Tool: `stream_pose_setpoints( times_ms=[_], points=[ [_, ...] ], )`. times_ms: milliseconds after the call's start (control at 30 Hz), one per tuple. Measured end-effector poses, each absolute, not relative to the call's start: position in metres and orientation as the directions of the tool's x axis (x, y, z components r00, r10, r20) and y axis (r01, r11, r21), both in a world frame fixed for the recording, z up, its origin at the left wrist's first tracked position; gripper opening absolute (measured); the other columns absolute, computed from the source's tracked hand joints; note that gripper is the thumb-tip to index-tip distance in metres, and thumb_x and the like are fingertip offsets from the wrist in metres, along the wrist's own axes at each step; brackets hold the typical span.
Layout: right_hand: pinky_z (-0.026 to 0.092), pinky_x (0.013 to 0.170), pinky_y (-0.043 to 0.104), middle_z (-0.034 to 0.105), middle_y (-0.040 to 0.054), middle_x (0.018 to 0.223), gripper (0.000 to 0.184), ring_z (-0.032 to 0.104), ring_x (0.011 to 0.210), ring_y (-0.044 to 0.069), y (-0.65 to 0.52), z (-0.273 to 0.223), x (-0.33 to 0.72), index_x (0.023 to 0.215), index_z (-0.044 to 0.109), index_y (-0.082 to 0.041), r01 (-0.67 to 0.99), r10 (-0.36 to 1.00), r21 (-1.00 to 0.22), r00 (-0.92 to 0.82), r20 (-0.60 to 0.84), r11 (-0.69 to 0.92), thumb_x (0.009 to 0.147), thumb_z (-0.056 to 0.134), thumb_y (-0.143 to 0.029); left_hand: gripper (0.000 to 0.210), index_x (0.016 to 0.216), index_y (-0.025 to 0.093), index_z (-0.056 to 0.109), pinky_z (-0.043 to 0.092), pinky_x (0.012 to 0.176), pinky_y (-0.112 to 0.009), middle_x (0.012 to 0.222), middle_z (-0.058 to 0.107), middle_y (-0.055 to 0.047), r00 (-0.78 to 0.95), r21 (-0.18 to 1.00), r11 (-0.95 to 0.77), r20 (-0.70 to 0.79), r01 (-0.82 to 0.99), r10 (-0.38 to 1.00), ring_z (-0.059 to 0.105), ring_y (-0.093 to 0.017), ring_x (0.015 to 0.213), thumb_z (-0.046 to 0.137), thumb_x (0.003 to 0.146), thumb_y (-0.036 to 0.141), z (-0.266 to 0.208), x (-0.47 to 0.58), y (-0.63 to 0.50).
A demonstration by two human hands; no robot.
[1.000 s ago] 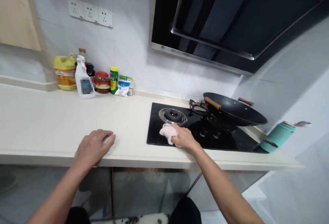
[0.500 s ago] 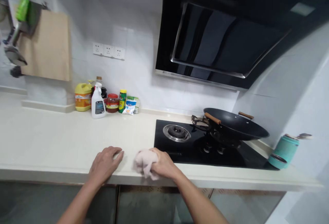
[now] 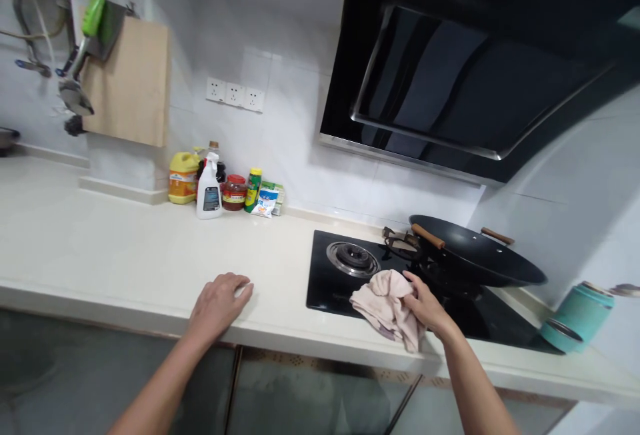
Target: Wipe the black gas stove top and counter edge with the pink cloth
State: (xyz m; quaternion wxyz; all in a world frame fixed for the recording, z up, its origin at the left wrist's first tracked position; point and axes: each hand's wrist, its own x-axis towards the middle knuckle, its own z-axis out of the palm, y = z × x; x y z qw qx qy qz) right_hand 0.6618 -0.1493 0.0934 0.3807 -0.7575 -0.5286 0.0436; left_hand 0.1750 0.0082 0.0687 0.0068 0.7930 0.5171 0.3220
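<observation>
My left hand (image 3: 219, 303) rests on the pale countertop (image 3: 135, 248) near its front edge. Its fingers are loosely bent and the thumb stands apart, with nothing held. Farther right, my right hand (image 3: 426, 303) grips the right side of a crumpled light pink cloth (image 3: 384, 302). The cloth lies over the front edge of the black gas stove (image 3: 325, 282), and one corner hangs down toward the counter's lip. Part of the right hand's fingers is hidden behind the folds. Behind the cloth is the left burner (image 3: 354, 258).
A black wok (image 3: 480, 255) with wooden handles sits on the right burner. Teal containers (image 3: 580, 315) stand at the right end. By the wall are a white spray bottle (image 3: 209, 192), a yellow jug (image 3: 183, 178) and a red-lidded jar (image 3: 234, 193). The range hood (image 3: 425, 88) overhangs the stove.
My right hand has moved right with the cloth, from the bare counter onto the stove's front edge. The cloth has spread out more. My left hand stays on the counter; the view has shifted.
</observation>
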Motion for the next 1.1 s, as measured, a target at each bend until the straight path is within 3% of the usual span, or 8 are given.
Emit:
stream_pose_setpoints(
  times_ms=[200, 333, 467, 800, 933, 1100],
  points=[
    [0.036, 0.109, 0.053, 0.04, 0.0155, 0.151, 0.071, 0.042, 0.137, 0.038, -0.139, 0.08, 0.62, 0.151, 0.045, -0.029, 0.817, 0.75, -0.434, 0.547, 0.372, -0.38, 0.087, 0.048, -0.06, 0.037, 0.102, 0.023, 0.072, 0.043, 0.092, -0.036, 0.111, 0.075, -0.006, 0.255, 0.331, -0.463, 0.513, 0.822, 0.82, 0.064, -0.025, 0.109, 0.043, 0.094, 0.044, 0.068, 0.176, 0.007],
    [0.035, 0.11, 0.045, 0.038, 0.0185, 0.155, 0.085, 0.042, 0.139, 0.035, -0.115, 0.068, 0.592, 0.158, 0.03, -0.019, 0.88, 0.807, -0.318, 0.458, 0.373, -0.353, 0.086, 0.055, -0.058, 0.036, 0.102, 0.023, 0.073, 0.044, 0.092, -0.036, 0.11, 0.075, -0.006, 0.26, 0.329, -0.469, 0.516, 0.819, 0.816, 0.064, -0.025, 0.109, 0.044, 0.095, 0.043, 0.068, 0.177, 0.006],
    [0.032, 0.111, 0.046, 0.038, 0.0191, 0.156, 0.087, 0.04, 0.141, 0.035, -0.085, 0.073, 0.568, 0.159, 0.026, -0.019, 0.907, 0.842, -0.227, 0.415, 0.345, -0.355, 0.087, 0.055, -0.059, 0.035, 0.102, 0.022, 0.073, 0.044, 0.093, -0.038, 0.109, 0.074, -0.007, 0.26, 0.324, -0.476, 0.53, 0.817, 0.807, 0.064, -0.026, 0.109, 0.045, 0.095, 0.043, 0.068, 0.178, 0.006],
    [0.026, 0.11, 0.052, 0.034, 0.0213, 0.155, 0.101, 0.036, 0.139, 0.041, -0.008, 0.1, 0.467, 0.162, 0.019, -0.024, 0.967, 0.956, -0.171, 0.222, 0.189, -0.191, 0.082, 0.055, -0.075, 0.034, 0.103, 0.022, 0.073, 0.045, 0.096, -0.039, 0.11, 0.074, -0.007, 0.263, 0.335, -0.489, 0.538, 0.805, 0.801, 0.064, -0.026, 0.111, 0.046, 0.095, 0.041, 0.07, 0.177, 0.002],
    [0.029, 0.105, 0.052, 0.038, 0.0184, 0.15, 0.093, 0.041, 0.131, 0.039, -0.023, 0.095, 0.438, 0.159, 0.024, -0.029, 0.987, 0.969, -0.161, 0.047, 0.244, -0.008, 0.083, 0.06, -0.068, 0.035, 0.103, 0.023, 0.073, 0.045, 0.096, -0.037, 0.111, 0.075, -0.006, 0.283, 0.322, -0.491, 0.52, 0.81, 0.806, 0.063, -0.025, 0.113, 0.044, 0.095, 0.042, 0.072, 0.176, 0.003],
    [0.031, 0.102, 0.05, 0.043, 0.0152, 0.147, 0.081, 0.044, 0.125, 0.034, -0.058, 0.093, 0.435, 0.157, 0.028, -0.03, 0.984, 0.968, -0.167, -0.022, 0.248, 0.065, 0.087, 0.061, -0.052, 0.037, 0.103, 0.023, 0.073, 0.045, 0.097, -0.037, 0.111, 0.075, -0.006, 0.28, 0.338, -0.482, 0.5, 0.808, 0.819, 0.063, -0.025, 0.111, 0.044, 0.094, 0.043, 0.074, 0.175, 0.005]
  ],
)
